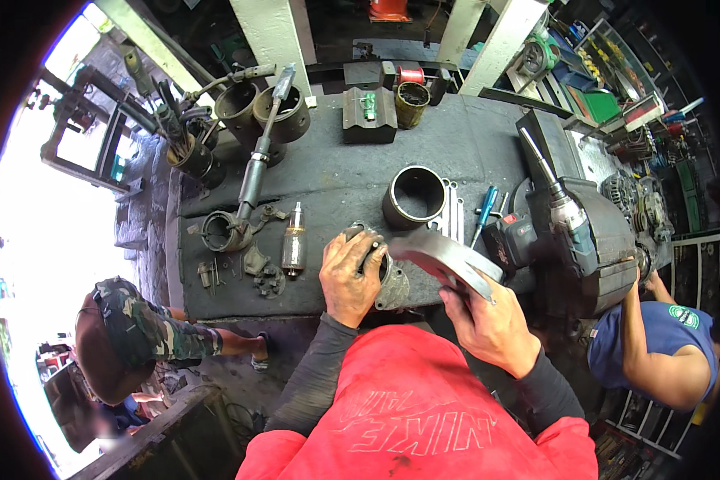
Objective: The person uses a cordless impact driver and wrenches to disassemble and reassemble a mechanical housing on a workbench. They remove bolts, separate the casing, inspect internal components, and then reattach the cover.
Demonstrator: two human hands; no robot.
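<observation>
My left hand [350, 280] grips a dirty cast-metal housing [392, 288] with a flanged end, resting near the bench's front edge; its fingers wrap over the top by a short pin. Just to the right, my right hand [488, 328] holds a curved grey metal tool [444, 256], its far end blurred above the housing. Nearby lie a cylindrical armature [294, 248], a hollow steel cylinder [414, 198], several wrenches [456, 212] and a blue-handled screwdriver [485, 210]. Small metal parts [264, 280] and a ring-shaped housing [220, 232] are at the left.
A cordless impact tool [568, 228] rests on a dark block at right. A long tool [258, 172], cans [240, 108] and a notched block [368, 120] line the bench [328, 164]. A person [120, 336] stands at left; a co-worker in blue [656, 360] works at right.
</observation>
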